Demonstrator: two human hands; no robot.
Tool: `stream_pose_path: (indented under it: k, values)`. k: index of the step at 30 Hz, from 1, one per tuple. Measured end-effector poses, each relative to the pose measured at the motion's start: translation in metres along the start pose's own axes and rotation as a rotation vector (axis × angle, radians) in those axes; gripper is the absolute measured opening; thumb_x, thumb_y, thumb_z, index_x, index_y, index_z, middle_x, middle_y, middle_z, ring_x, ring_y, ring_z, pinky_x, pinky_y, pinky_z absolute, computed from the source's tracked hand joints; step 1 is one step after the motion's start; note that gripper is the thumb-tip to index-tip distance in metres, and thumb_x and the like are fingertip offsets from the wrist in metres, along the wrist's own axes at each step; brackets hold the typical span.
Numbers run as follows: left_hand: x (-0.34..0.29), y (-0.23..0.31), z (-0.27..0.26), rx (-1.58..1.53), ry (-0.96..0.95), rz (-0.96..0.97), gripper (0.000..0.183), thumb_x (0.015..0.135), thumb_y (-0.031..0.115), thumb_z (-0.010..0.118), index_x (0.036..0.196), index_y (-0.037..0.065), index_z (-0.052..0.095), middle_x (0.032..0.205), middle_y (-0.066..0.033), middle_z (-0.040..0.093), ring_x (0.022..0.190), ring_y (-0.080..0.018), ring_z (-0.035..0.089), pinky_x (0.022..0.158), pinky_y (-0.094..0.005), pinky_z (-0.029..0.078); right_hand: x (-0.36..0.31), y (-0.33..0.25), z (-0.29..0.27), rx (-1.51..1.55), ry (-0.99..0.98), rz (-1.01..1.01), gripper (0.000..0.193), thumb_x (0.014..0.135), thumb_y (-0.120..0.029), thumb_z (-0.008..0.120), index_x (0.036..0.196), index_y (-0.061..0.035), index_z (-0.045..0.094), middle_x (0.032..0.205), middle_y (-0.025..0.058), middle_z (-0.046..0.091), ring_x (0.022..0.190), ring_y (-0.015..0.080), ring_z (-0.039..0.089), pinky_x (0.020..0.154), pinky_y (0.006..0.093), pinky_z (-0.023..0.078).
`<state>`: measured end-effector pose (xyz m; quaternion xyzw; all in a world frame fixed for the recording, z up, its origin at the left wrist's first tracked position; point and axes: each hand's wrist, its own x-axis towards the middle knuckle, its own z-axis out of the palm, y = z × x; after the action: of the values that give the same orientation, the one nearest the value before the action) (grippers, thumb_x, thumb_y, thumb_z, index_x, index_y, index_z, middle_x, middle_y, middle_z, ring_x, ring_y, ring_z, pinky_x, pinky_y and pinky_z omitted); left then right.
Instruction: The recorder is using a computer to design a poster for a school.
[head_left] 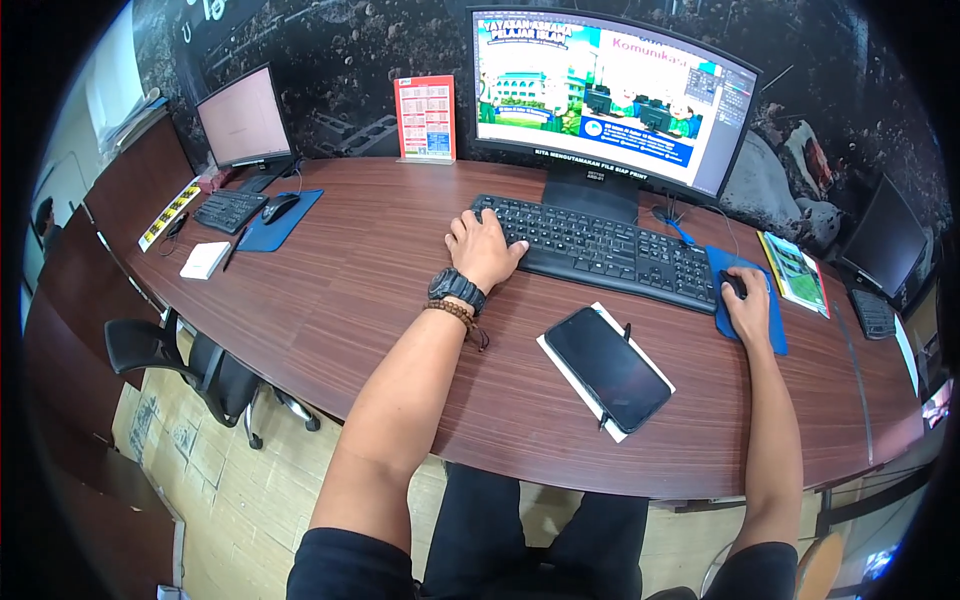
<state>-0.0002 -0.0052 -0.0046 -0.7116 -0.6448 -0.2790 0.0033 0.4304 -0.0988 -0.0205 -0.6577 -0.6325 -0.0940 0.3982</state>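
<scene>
My left hand (483, 247) rests on the left end of a black keyboard (610, 245), fingers spread over the keys and thumb held out to the side. A black watch (455, 288) and a brown bead bracelet (452, 311) circle that wrist. On the right, my right hand (746, 306) is wrapped over a dark computer mouse (738, 286), which it mostly covers. The mouse sits on a blue mouse pad (769, 336) beside the keyboard. Behind the keyboard, a large curved monitor (600, 95) displays colourful page layouts with buildings and people.
A black phone (608, 366) lies on a white paper pad (566, 368) with a pen in front of the keyboard. Left stand a second monitor (243, 117), keyboard (230, 210) and white notepad (205, 260). A red-edged calendar (426, 118) stands at the back. Booklets (796, 272) lie right. An office chair (160, 345) stands left.
</scene>
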Motion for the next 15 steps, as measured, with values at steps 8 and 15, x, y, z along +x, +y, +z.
stream_pose_path:
  k: [8, 15]
  values:
    - [0.0003, 0.0029, -0.0036, -0.019, -0.056, -0.026, 0.069, 0.081, 0.043, 0.076, 0.126, -0.004, 0.052, 0.130, -0.0263, 0.048, 0.125, -0.0427, 0.043, 0.105, -0.0575, 0.035, -0.0001, -0.0028, -0.0020, -0.004, -0.007, 0.023, 0.026, 0.082, -0.016, 0.067, 0.105, -0.0035, 0.067, 0.110, 0.0162, 0.060, 0.107, 0.0335, 0.059, 0.096, 0.0398, 0.046]
    - [-0.0003, 0.0043, -0.0025, 0.034, -0.023, 0.000, 0.062, 0.082, 0.040, 0.076, 0.122, -0.003, 0.057, 0.127, -0.0248, 0.051, 0.124, -0.0418, 0.044, 0.105, -0.0560, 0.035, -0.0004, -0.0016, -0.0016, -0.015, -0.007, 0.033, 0.027, 0.083, -0.016, 0.067, 0.107, -0.0038, 0.067, 0.111, 0.0160, 0.060, 0.109, 0.0337, 0.059, 0.097, 0.0399, 0.045]
